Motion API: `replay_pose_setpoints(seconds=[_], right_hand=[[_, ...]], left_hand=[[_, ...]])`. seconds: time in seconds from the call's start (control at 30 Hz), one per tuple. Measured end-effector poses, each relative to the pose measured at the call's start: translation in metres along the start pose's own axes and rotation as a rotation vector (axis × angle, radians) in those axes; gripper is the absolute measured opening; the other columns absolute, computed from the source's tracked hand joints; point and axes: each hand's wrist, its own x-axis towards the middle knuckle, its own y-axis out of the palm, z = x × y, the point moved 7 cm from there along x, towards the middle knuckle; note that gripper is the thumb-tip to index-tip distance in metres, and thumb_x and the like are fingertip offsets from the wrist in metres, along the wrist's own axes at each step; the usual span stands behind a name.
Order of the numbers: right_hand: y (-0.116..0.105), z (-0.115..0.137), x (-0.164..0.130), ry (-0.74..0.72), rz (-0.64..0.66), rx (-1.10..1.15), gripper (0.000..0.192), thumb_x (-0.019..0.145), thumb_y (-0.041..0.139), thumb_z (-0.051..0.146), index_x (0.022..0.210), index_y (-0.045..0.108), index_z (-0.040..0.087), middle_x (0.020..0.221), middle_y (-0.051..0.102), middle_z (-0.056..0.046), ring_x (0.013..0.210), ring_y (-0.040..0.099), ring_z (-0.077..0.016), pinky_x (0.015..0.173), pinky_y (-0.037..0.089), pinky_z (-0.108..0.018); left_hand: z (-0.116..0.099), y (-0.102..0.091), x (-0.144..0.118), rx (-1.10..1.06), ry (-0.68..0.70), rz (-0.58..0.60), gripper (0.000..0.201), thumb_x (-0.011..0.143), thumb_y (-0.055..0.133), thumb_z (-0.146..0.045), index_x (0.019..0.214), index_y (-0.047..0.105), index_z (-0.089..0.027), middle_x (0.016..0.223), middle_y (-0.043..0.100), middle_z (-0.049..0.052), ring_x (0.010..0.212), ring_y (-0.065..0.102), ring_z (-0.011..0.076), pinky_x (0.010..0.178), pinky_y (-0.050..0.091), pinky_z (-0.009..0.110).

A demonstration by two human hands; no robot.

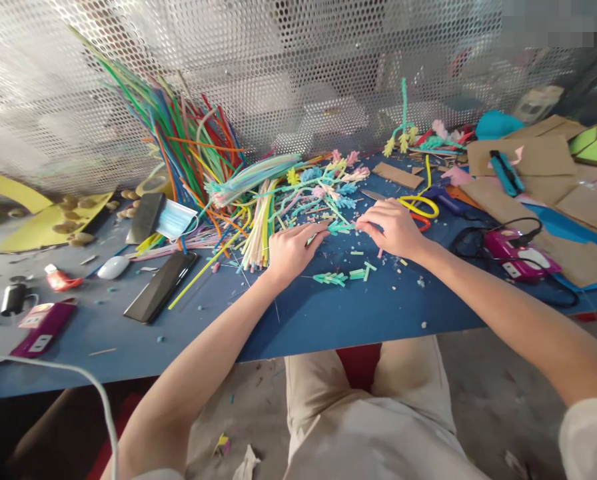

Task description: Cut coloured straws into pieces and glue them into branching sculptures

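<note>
My left hand (292,252) is closed in a pinch on the left end of a small green pipe-cleaner sprig (340,228), just above the table. At the sprig's other end, my right hand (391,227) has thumb and forefinger pinched together; its fingertips partly hide what they grip. Below the hands lies another green pipe-cleaner sprig (329,278) with a thin wire running from it. Short cut green pieces (362,273) are beside it. Scissors with yellow handles (423,207) rest behind my right hand, partly covered by it.
Bundled pale pipe cleaners (258,179) and a tall multicoloured bunch (178,140) stand against the perforated metal panel (308,80). Finished pastel sprigs (341,183) lie behind my hands. Left are a black phone (159,287) and white mouse (113,267); right, cardboard (523,157) and a purple power strip (518,253).
</note>
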Motion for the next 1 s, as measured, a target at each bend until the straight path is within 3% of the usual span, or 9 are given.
replay_pose_setpoints(seconds=[0.27, 0.6, 0.83, 1.0], right_hand=[[0.003, 0.002, 0.000, -0.025, 0.022, 0.039, 0.028, 0.107, 0.050, 0.033, 0.088, 0.069, 0.024, 0.085, 0.078, -0.004, 0.081, 0.065, -0.0220, 0.081, 0.041, -0.040], [0.009, 0.000, 0.001, -0.030, 0.051, 0.079, 0.027, 0.107, 0.050, 0.028, 0.087, 0.066, 0.022, 0.083, 0.076, -0.003, 0.079, 0.066, -0.0202, 0.079, 0.040, -0.036], [0.009, -0.011, -0.001, 0.058, 0.064, 0.167, 0.027, 0.108, 0.051, 0.037, 0.092, 0.067, 0.022, 0.087, 0.073, -0.004, 0.075, 0.063, -0.0181, 0.076, 0.043, -0.034], [0.006, -0.017, -0.003, 0.134, 0.091, 0.231, 0.032, 0.098, 0.067, 0.051, 0.104, 0.070, 0.020, 0.092, 0.073, -0.004, 0.068, 0.056, -0.0158, 0.072, 0.045, -0.033]], left_hand=[[0.001, 0.003, -0.003, 0.020, 0.028, 0.020, 0.022, 0.105, 0.062, -0.041, 0.107, 0.081, -0.029, 0.092, 0.082, 0.000, 0.072, 0.073, 0.0116, 0.062, 0.044, 0.025], [-0.001, 0.006, -0.001, 0.056, -0.013, 0.103, 0.030, 0.108, 0.054, -0.042, 0.107, 0.080, -0.027, 0.097, 0.080, 0.002, 0.085, 0.076, 0.0148, 0.060, 0.041, 0.026], [0.003, 0.006, 0.000, 0.023, -0.119, 0.140, 0.032, 0.109, 0.052, -0.044, 0.112, 0.079, -0.028, 0.107, 0.081, 0.003, 0.092, 0.076, 0.0169, 0.064, 0.044, 0.025], [0.004, 0.004, 0.000, -0.020, -0.112, 0.119, 0.031, 0.109, 0.052, -0.043, 0.112, 0.079, -0.028, 0.106, 0.081, 0.003, 0.091, 0.076, 0.0165, 0.067, 0.047, 0.025]])
